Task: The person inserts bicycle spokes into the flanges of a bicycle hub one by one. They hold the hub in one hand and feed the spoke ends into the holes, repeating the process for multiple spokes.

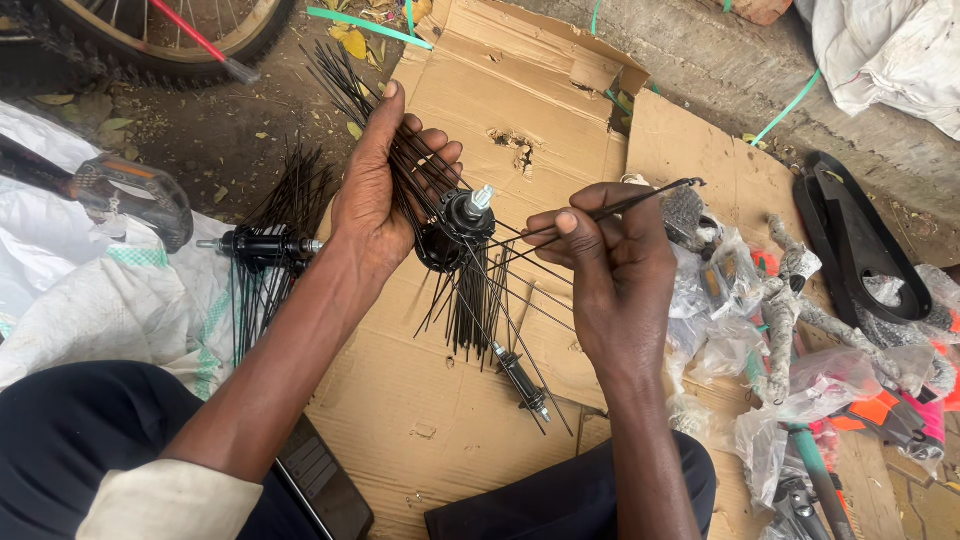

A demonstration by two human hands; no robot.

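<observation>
My left hand [385,190] grips a black wheel hub [455,225] with a silver axle end, several thin black spokes fanned through its flange and over my fingers. My right hand [610,260] pinches a single black spoke [640,200] between thumb and fingers, its near end pointing at the hub, its bent head out to the right. More spokes hang down from the hub toward the cardboard [520,110].
A second black hub with spokes [265,245] lies at left by a pedal [130,190] on white sacking [90,300]. A loose axle [520,375] rests on the cardboard. Bagged parts [730,300], a black chain guard [860,240] and a tyre [150,45] surround me.
</observation>
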